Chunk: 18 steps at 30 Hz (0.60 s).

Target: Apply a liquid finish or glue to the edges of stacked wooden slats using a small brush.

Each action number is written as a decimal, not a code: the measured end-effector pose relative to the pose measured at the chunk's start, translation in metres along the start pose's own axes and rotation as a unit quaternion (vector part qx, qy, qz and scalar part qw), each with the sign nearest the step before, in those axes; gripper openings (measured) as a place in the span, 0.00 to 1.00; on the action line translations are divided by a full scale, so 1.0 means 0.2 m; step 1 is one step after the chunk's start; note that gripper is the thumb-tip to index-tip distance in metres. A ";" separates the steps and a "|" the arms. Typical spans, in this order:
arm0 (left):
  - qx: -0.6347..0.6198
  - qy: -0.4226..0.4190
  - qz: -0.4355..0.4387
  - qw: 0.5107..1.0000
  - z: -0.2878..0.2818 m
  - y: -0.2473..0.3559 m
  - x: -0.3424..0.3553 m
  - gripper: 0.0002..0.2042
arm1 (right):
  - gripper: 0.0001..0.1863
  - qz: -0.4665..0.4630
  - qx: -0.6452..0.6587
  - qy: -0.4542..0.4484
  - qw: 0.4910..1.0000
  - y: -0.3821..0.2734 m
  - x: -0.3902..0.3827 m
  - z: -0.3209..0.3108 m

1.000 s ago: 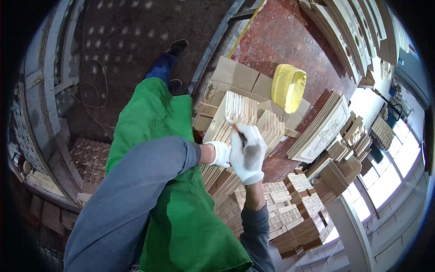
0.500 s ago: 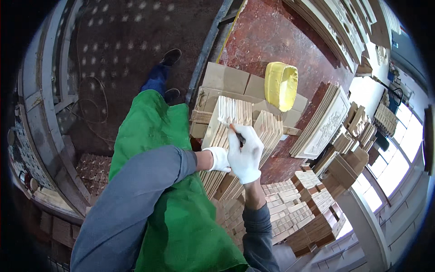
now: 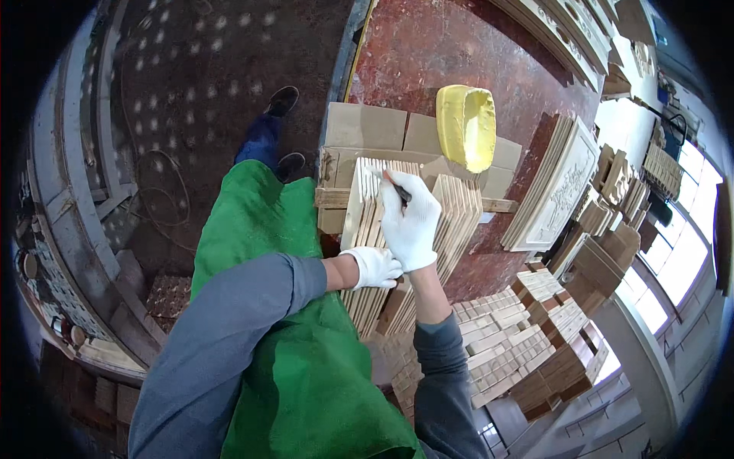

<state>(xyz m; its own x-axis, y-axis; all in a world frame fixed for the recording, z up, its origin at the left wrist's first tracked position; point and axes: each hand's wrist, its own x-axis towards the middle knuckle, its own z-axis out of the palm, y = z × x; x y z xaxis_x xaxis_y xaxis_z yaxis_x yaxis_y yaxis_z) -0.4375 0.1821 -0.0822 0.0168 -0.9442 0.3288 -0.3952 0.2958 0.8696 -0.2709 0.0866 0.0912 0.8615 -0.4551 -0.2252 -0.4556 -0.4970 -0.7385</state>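
My right hand [image 3: 410, 222], in a white knit glove, grips a small brush [image 3: 388, 177] with an orange-and-dark handle. The brush's pale tip is at the far end of a stack of wooden panels [image 3: 369, 214] standing on edge. White coating covers the panel edges at that far end. My left hand [image 3: 372, 268], also gloved, rests on the nearer part of this stack with its fingers lying over the edges, close to my right wrist. Right beside it stands a second stack of panels [image 3: 459, 203]. Beyond them sits a cut-open yellow container [image 3: 451, 122], smeared inside with a pale substance.
Cardboard [image 3: 367, 126] and a wooden strip [image 3: 331, 197] lie under the stacks on a red, worn tabletop [image 3: 409, 46]. Carved white panels [image 3: 560, 187] lean at the right. Stacked wood blocks [image 3: 497, 344] are nearer. A green apron [image 3: 321, 367] covers my front.
My right hand has moved slightly away from me with the brush, along the panel edges. My left hand stays on the stack. The whole view has shifted a little.
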 end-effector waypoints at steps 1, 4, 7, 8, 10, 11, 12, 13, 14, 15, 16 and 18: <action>0.065 -0.057 0.039 0.995 -0.09 0.02 0.00 0.13 | 0.09 -0.009 0.001 0.006 1.000 0.02 0.03 0.02; 0.190 -0.172 0.119 0.959 -0.29 0.07 0.03 0.12 | 0.09 -0.023 0.003 0.021 1.000 0.03 0.05 0.02; 0.129 -0.234 0.052 0.962 -0.36 0.09 0.07 0.16 | 0.09 0.033 0.032 0.060 0.997 0.03 0.01 -0.03; 0.089 -0.244 0.019 0.965 -0.35 0.10 0.07 0.17 | 0.09 0.036 0.049 0.076 0.995 0.02 0.00 -0.04; 0.124 -0.227 0.044 0.965 -0.31 0.09 0.06 0.16 | 0.08 0.057 0.036 0.060 0.996 0.01 0.00 -0.05; 0.145 -0.201 0.058 0.967 -0.28 0.08 0.04 0.14 | 0.08 0.057 0.032 0.048 0.997 0.01 0.00 -0.05; 0.164 -0.174 0.072 0.968 -0.24 0.07 0.02 0.12 | 0.08 0.058 0.029 0.037 0.997 0.00 0.00 -0.05; 0.136 -0.147 0.065 0.978 -0.20 0.06 0.01 0.12 | 0.08 0.069 0.027 0.016 0.997 -0.01 -0.01 -0.06; 0.183 -0.148 0.086 0.968 -0.16 0.05 0.00 0.11 | 0.08 0.059 0.026 0.026 0.998 -0.02 -0.01 -0.07; 0.200 -0.134 0.096 0.966 -0.13 0.03 -0.01 0.11 | 0.08 0.060 0.025 0.005 0.998 -0.04 -0.03 -0.10; 0.215 -0.119 0.104 0.964 -0.10 0.02 -0.01 0.12 | 0.08 0.061 0.024 -0.017 0.998 -0.05 -0.05 -0.12; 0.238 -0.094 0.119 0.959 -0.06 0.00 0.00 0.12 | 0.08 0.064 0.018 -0.059 0.996 -0.07 -0.07 -0.16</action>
<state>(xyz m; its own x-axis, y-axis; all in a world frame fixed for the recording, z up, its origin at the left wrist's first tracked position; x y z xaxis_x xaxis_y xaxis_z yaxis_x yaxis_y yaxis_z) -0.4261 0.1845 -0.0771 -0.2737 -0.8808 0.3864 -0.7434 0.4486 0.4961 -0.2833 0.0767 0.1257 0.8186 -0.4219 -0.3898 -0.5561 -0.4125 -0.7215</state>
